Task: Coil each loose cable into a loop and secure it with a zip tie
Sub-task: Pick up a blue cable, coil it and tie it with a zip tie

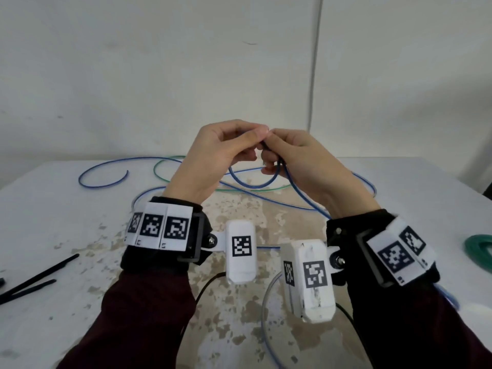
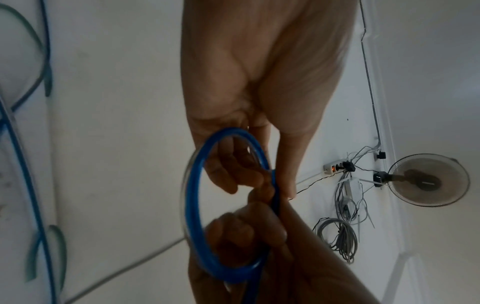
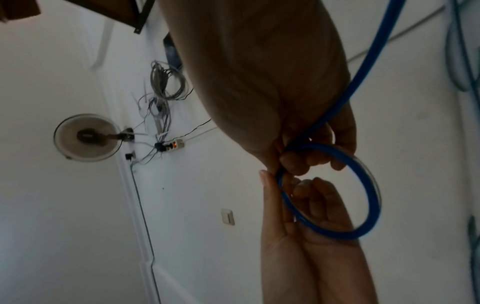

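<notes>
nearest the camera, at the bottom of the head view, two dark red sleeves end in black wrist straps wearing white tags printed with black-and-white square codes; no readable words or brand names appear on them. two white camera housings (image 1: pixel 241 252) sit between the wrists, each with the same kind of code. black zip ties (image 1: pixel 32 282) lie on the surface (image 1: pixel 66 222) at the lower left edge, and a coiled green cable (image 1: pixel 479 251) shows at the right edge. in the middle of the frame, raised above the surface, the left hand (image 1: pixel 215 153) and the right hand (image 1: pixel 298 161) meet fingertip to fingertip, both pinching the blue cable (image 1: pixel 253 182) where its strands cross, so one small loop hangs beneath them. the rest of that cable trails onto the surface. beyond the hands, a loose green cable (image 1: pixel 165 163) lies tangled with it near the far edge, before the white wall (image 1: pixel 159 62).
</notes>
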The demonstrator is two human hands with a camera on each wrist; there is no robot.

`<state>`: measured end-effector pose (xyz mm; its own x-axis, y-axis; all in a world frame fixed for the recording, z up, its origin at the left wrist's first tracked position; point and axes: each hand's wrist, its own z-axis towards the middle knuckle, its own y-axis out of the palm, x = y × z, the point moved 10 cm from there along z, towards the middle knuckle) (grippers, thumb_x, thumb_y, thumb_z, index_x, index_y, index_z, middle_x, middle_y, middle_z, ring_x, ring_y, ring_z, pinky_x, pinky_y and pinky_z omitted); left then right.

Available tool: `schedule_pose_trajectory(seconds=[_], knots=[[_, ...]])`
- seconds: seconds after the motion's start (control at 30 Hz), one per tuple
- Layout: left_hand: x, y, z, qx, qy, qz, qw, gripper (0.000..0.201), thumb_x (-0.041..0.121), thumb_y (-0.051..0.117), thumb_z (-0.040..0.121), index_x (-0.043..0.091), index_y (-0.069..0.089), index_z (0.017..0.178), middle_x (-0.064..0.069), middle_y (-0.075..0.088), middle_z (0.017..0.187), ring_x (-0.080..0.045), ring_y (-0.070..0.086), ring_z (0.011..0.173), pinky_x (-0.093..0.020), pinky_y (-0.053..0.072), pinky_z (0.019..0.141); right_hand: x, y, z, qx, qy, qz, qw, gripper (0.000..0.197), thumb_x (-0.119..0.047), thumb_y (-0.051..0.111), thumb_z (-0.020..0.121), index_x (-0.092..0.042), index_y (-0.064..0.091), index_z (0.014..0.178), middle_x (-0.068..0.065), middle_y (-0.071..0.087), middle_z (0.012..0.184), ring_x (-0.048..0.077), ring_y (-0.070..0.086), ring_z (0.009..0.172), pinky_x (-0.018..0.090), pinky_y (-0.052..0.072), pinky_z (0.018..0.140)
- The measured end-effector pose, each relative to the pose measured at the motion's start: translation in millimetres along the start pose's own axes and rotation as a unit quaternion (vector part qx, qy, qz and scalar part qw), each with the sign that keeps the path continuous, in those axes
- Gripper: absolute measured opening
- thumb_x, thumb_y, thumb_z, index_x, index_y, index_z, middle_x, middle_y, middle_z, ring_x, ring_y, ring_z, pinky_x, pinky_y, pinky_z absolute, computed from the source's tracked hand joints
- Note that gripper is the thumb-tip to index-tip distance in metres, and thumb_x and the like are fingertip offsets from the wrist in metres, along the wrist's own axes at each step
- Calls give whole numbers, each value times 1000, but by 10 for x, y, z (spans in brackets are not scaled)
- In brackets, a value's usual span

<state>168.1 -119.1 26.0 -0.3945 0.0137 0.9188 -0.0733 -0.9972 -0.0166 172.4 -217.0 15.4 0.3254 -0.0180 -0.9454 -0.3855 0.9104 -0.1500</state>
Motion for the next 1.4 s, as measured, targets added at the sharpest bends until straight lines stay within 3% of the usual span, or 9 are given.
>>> schedule_pose_trajectory(seconds=[0.2,0.5,0.67,0.77,0.93,1.03,1.2,1.3,1.4], knots=[[-10,-12,-19,-13,0,8,1000,12,8,61,89,7,70,97,-5,68,75,-13,60,65,-21,52,68,-101,-132,-32,75,-35,-80,993,34,-22,46,100,7,62,92,1,48,60,9,46,57,28,57,68],[25,-183,-79,-5,-10,93,996,14,14,63,89,6,65,78,-2,69,61,-14,67,56,-22,55,61,-154,-129,-79,90,-35,-107,990,26,-22,46,100,-5,60,88,4,64,65,15,60,67,34,60,69],[215,-279,-80,107,87,75,988,13,13,69,85,4,65,77,-7,68,62,-18,68,55,-25,55,61,-69,-33,-96,12,22,-71,997,40,-29,34,104,-5,66,96,5,74,83,14,67,77,33,56,80],[312,-240,-110,147,148,110,972,17,17,71,85,3,64,77,-7,66,62,-16,64,55,-25,54,62,0,-35,-79,6,57,36,998,38,-31,35,103,-10,61,85,0,66,63,16,66,71,32,55,83],[114,-17,-18,0,53,143,988,17,15,53,96,2,59,86,-4,62,66,-16,60,59,-26,54,67,4,-152,-39,42,27,13,999,35,-26,38,103,-11,50,74,-9,32,46,12,37,51,25,54,69],[49,97,-54,-82,9,170,982,25,12,42,100,-1,59,87,-7,61,72,-21,60,68,-31,51,76,-14,-167,-48,33,20,-43,998,35,-28,44,101,-12,51,70,-10,35,46,10,35,49,21,49,62],[33,240,-108,-141,-1,146,979,41,29,40,98,-3,52,77,-16,44,78,-16,48,61,-33,44,72,-83,-127,-75,12,9,-67,998,36,-28,47,99,-10,54,68,-6,38,47,11,39,46,21,48,56],[16,260,-143,-152,-16,131,979,34,34,37,94,13,43,67,-13,36,77,-13,44,60,-35,42,74,-101,-150,-76,31,6,-56,998,36,-29,51,98,-8,59,70,-5,41,46,12,46,44,24,51,56],[47,235,-138,-133,-9,150,980,32,24,35,103,11,47,76,-4,39,68,-12,45,61,-35,40,76,-135,-199,-90,63,0,-44,997,37,-30,51,98,-6,65,73,2,56,54,14,55,52,29,58,59]])
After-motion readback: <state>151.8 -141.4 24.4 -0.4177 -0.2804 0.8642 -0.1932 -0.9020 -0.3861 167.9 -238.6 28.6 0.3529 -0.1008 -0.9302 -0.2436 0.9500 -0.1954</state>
